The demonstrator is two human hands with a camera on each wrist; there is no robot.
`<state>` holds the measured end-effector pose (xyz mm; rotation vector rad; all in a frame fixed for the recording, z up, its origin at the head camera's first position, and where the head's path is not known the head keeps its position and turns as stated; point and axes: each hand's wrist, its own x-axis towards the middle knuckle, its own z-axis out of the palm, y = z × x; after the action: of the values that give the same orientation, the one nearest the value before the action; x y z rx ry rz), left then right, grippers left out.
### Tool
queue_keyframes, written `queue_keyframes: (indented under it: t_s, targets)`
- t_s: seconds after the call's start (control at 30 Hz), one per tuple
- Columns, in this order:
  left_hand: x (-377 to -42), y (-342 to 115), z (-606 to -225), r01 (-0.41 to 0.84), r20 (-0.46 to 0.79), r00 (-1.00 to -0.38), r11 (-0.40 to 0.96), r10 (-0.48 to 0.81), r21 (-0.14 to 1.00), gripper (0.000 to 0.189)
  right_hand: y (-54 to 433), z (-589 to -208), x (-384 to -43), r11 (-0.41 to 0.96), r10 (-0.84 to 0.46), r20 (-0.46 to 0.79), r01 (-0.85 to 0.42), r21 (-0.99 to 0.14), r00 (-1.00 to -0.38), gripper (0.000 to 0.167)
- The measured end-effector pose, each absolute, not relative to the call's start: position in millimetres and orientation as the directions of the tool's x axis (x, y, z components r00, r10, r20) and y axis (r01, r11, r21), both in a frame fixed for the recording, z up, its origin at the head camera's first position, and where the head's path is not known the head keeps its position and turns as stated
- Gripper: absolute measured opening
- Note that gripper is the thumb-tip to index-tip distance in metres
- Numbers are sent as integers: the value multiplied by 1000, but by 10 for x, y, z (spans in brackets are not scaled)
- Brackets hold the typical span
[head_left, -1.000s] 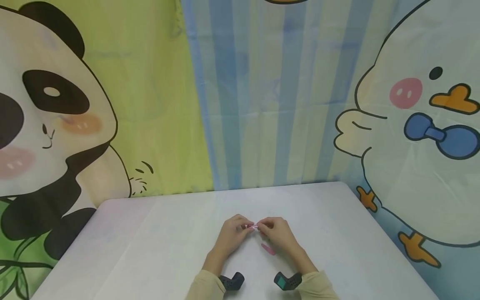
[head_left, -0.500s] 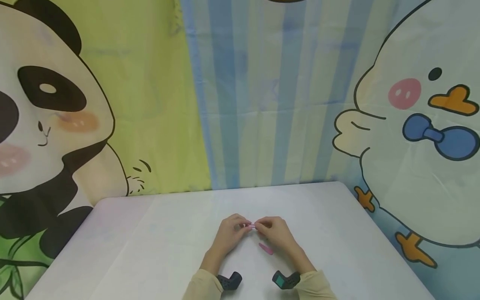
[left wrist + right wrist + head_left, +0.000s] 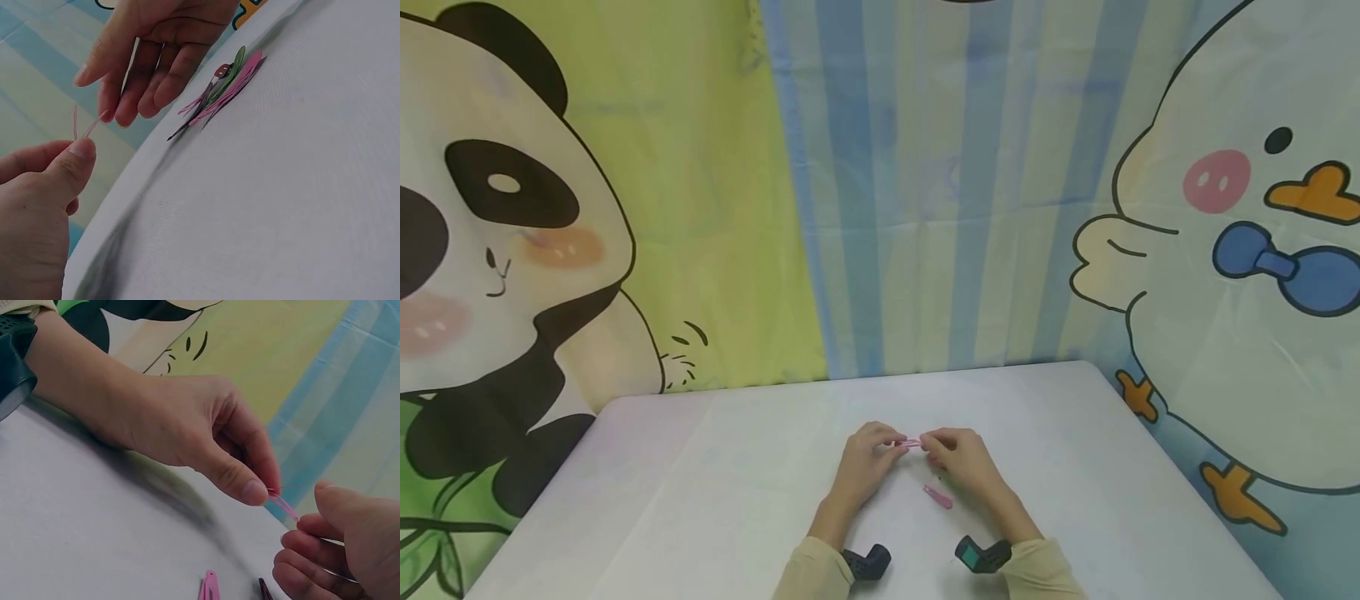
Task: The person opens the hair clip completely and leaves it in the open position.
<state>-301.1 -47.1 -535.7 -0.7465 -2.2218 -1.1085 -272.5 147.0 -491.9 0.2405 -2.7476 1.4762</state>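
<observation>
White tabletop [image 3: 700, 500], cartoon panda [image 3: 512, 275], blue-striped backdrop [image 3: 925, 192], cartoon bird [image 3: 1240, 350]

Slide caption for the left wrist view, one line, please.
The left hand pinches a slim pink clip by the right hand; pink and green items lie on the white table.

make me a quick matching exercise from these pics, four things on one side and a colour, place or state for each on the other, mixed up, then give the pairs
Column 1
1. left hand
2. right hand
3. loose pink clip
4. printed bow tie

Column 2
A. blue
B. thumb held apart from its fingers
C. lying on the white table
D. pinching a slim pink clip

Right pairs: 1-D, 2-B, 3-C, 4-A
</observation>
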Motion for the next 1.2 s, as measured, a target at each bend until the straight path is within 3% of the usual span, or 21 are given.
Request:
queue_keyframes:
  t_s: [0.53, 1.2]
  targets:
    - [-3049, -498, -5277, 554, 624, -767, 649, 152, 522, 14, 1564, -4866, -2784, 552, -55, 92, -107, -827, -994, 21]
    - [-3239, -556, -5301, 486, 507, -836, 708, 208, 512, 10, 1614, -4835, -2780, 488, 65, 51, -13, -873, -997, 22]
